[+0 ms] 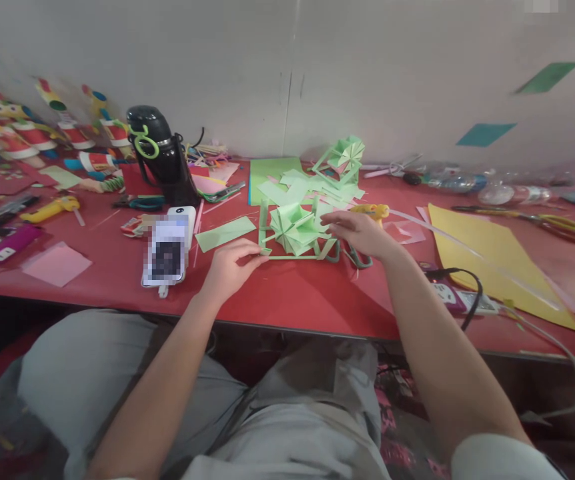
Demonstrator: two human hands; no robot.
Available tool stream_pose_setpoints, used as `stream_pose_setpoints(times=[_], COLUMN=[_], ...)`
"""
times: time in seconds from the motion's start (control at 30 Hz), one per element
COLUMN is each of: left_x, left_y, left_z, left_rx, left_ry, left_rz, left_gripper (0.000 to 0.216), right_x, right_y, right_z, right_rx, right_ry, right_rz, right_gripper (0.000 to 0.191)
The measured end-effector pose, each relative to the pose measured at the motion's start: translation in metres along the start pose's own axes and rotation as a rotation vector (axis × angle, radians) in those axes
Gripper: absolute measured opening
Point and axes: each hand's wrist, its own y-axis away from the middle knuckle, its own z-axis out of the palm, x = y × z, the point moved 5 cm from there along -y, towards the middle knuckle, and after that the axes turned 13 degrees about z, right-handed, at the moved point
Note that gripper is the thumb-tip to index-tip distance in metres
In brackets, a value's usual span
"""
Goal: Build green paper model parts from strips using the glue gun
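Observation:
A light green folded-paper wheel point(295, 229) sits within a frame of green paper strips on the red table. My left hand point(237, 260) pinches the near left corner of this paper frame point(292, 257), thumb and fingers closed on it. Over the wheel's right side, my right hand point(355, 230) hovers with fingers apart; whether its fingertips touch the paper I cannot tell. A green paper strip point(226, 233) lies flat beyond my left hand. Just under my right hand are the dark handles of scissors point(360, 257), partly hidden.
Behind stands a similar green paper wheel point(346, 155) among green scraps. Left are a phone point(170, 247), a black bottle point(160, 153) and a yellow glue gun point(51, 210). On the right lie a yellow sheet point(492, 260), a power strip point(450, 297) and large scissors point(562, 223).

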Motion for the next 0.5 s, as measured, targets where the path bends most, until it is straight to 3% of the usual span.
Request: stream_pose_setpoints(times=[0.13, 0.33, 0.5], left_x=[-0.001, -0.003, -0.004], left_y=[-0.003, -0.005, -0.003], left_z=[-0.001, -0.001, 0.003], left_rx=[-0.003, -0.026, -0.077], left_ry=[0.030, 0.004, 0.037], left_rz=[0.003, -0.030, -0.074], left_gripper=[0.011, 0.019, 0.031], right_x=[0.002, 0.000, 0.001], right_y=[-0.018, -0.020, -0.024], right_z=[0.016, 0.025, 0.030], right_rx=[-0.080, -0.057, -0.037], right_ry=[-0.032, -0.165, -0.258], right_rz=[-0.004, 0.026, 0.035], right_gripper=[0.037, 0.042, 0.033])
